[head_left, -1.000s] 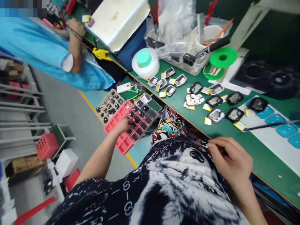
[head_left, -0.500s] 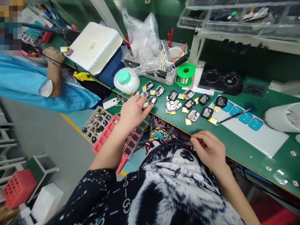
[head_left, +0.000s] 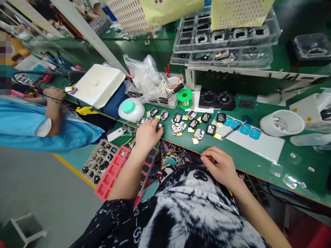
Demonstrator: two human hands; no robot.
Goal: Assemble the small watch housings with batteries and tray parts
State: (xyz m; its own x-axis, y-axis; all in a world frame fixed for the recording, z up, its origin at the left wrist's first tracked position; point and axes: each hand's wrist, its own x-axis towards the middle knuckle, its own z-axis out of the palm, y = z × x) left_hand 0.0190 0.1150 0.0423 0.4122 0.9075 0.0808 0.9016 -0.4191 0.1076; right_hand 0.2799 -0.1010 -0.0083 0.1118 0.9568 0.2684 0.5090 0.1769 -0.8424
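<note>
My left hand (head_left: 147, 137) reaches over the bench, its thumb and fingers closed about an opened watch case (head_left: 159, 126) that is partly hidden by the fingers. Beside it lie other open watch cases, among them a silver one (head_left: 164, 115). To the right, black cases (head_left: 193, 124) and white cases (head_left: 199, 134) are spread out, several with small yellow-and-white batteries (head_left: 195, 141) attached. My right hand (head_left: 219, 166) rests at the bench's front edge, fingers curled and tips pressed together. Whether anything is between those fingertips I cannot make out.
A white bottle with a green cap (head_left: 131, 109) and a green solder spool (head_left: 184, 98) stand behind the cases. Tweezers (head_left: 234, 130) lie across a white sheet (head_left: 261, 146) with blue pieces. A red tray (head_left: 112, 172) sits low left. A co-worker's arm (head_left: 53, 115) is further left.
The view has tilted up, showing more of the shelf trays. My left hand has moved right and forward onto the watch case. My right hand keeps its curled pose at the bench edge.
</note>
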